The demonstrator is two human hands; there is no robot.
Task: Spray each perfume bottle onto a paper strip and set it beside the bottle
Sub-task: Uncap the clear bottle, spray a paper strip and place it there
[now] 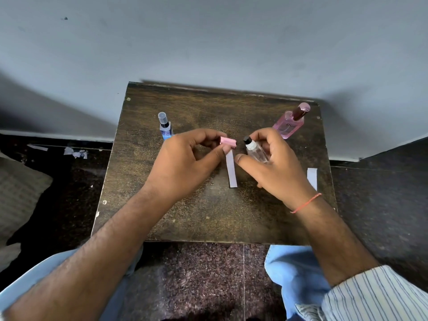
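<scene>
My right hand [275,165] grips a small clear perfume bottle [256,151] with a black sprayer, tilted toward the left, above the middle of the dark wooden table [208,216]. My left hand [187,163] pinches the bottle's pink cap [228,142] just left of the sprayer. A white paper strip [231,171] lies on the table under the two hands. A blue bottle [165,126] with a clear cap stands at the back left. At the back right stands a pink bottle [289,123] with a dark red cap, and a second paper strip [312,177] lies in front of it.
The table stands against a grey wall [208,42]. Torn paper scraps [76,152] lie on the dark floor to the left. A cushion [20,188] lies at the far left. My knees in blue trousers [294,274] are below the table's front edge.
</scene>
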